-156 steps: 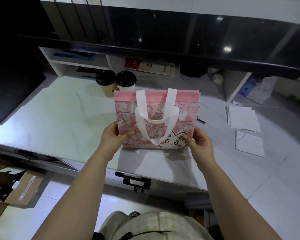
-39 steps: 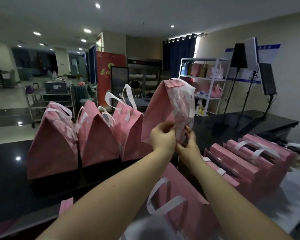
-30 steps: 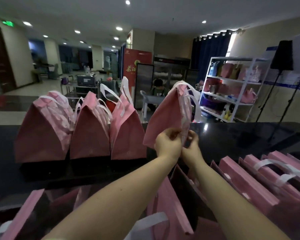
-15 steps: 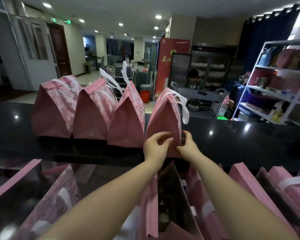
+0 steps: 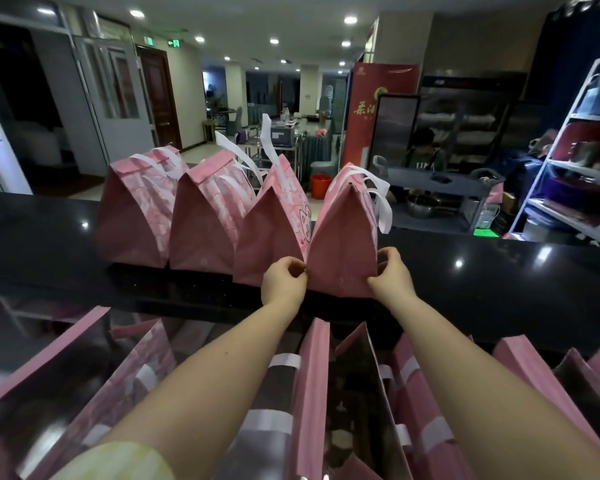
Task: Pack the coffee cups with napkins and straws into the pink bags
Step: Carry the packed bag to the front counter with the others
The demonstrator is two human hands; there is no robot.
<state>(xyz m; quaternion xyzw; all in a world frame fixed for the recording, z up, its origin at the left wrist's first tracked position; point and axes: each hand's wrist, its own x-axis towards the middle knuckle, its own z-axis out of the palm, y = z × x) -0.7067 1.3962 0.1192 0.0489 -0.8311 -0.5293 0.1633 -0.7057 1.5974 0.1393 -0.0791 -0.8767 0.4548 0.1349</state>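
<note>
Black table (image 5: 499, 271) holds a row of pink bags (image 5: 201, 220), rightmost bag (image 5: 343, 247) touching its neighbour. Left hand (image 5: 283, 280) and right hand (image 5: 392, 275) pinch its bottom corners, fingers (image 5: 288, 265) curled, likely squaring it into line.

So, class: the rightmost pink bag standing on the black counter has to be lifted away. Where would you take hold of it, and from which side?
Take the white handles of the rightmost pink bag from above and the right. The bag stands upright and narrows to a closed ridge; its handles droop rightward, and the neighbouring bag crowds its left.
</note>
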